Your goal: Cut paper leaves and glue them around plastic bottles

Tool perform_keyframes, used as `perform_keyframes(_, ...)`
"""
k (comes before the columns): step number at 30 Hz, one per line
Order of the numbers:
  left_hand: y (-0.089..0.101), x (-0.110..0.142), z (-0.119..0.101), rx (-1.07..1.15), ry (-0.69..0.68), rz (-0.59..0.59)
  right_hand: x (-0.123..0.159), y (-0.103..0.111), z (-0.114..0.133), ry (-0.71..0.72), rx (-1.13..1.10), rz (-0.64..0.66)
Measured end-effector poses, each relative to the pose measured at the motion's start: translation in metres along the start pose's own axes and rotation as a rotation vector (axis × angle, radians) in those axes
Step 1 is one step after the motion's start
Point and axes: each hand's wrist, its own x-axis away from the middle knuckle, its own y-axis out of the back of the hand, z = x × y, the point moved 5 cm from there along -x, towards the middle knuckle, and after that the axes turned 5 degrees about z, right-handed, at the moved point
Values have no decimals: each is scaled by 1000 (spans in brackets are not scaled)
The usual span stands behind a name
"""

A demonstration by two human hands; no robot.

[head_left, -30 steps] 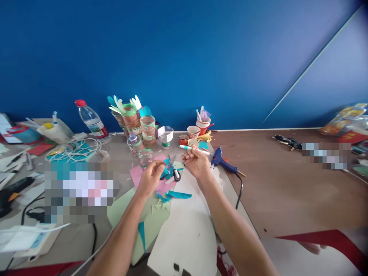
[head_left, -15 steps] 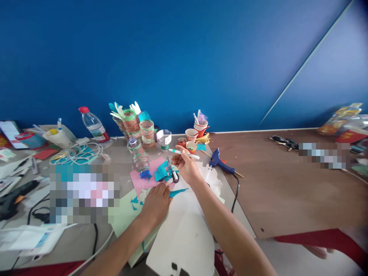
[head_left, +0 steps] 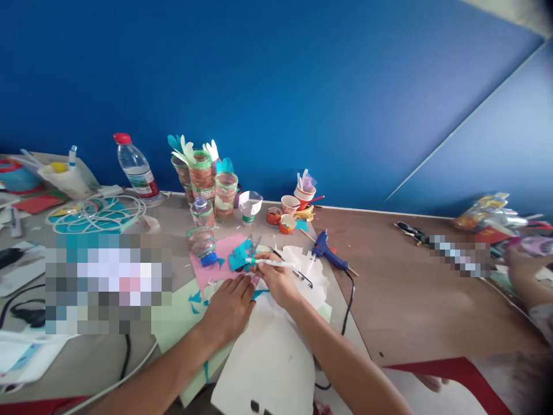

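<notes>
My right hand (head_left: 279, 282) is closed around a white marker (head_left: 276, 263) with a teal tip end, held nearly level and pointing left. Below and to its left, my left hand (head_left: 231, 302) lies flat, fingers stretched out, over the edge of the white sheet (head_left: 265, 357) and green paper (head_left: 173, 323). Just beyond the fingertips, a cut piece of teal paper (head_left: 239, 257) rests on a pink sheet (head_left: 224, 246). Scissors (head_left: 254, 243) lie there, partly hidden by the marker and my right hand. Teal scraps (head_left: 195, 297) are scattered left of my left hand.
Decorated bottle cups (head_left: 201, 178), a capless clear bottle top (head_left: 250, 206) and small paper cups (head_left: 287, 223) stand behind. A blue glue gun (head_left: 324, 246) lies right, its cord trailing forward. A water bottle (head_left: 137, 173) stands left. At far right is another person's hand (head_left: 522, 279).
My right hand has lowered toward the teal paper, bringing the marker down and nearer. My left hand stays on the paper. The view has shifted, and another person's hand has appeared at right.
</notes>
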Motion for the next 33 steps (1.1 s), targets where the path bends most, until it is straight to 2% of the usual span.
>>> perform_keyframes(5, 4, -1, 0, -2, -6, 16, 3, 0, 9, 142, 467, 40)
perform_keyframes(11, 6, -2, 2, 71, 13, 53, 3, -1, 19, 187, 688, 124)
perform_keyframes(15, 9, -4, 0, 49, 4, 73, 4, 3, 25, 173, 656, 32)
perform_keyframes(21, 7, -3, -7, -27, 30, 52, 9, 5, 3, 5, 255, -95)
perform_keyframes(27, 7, -1, -1, 58, 39, 53, 8, 4, -6, -12, 436, -74)
perform_keyframes(33, 16, -3, 11, 162, 72, 69, 5, 7, -5, -26, 397, -69)
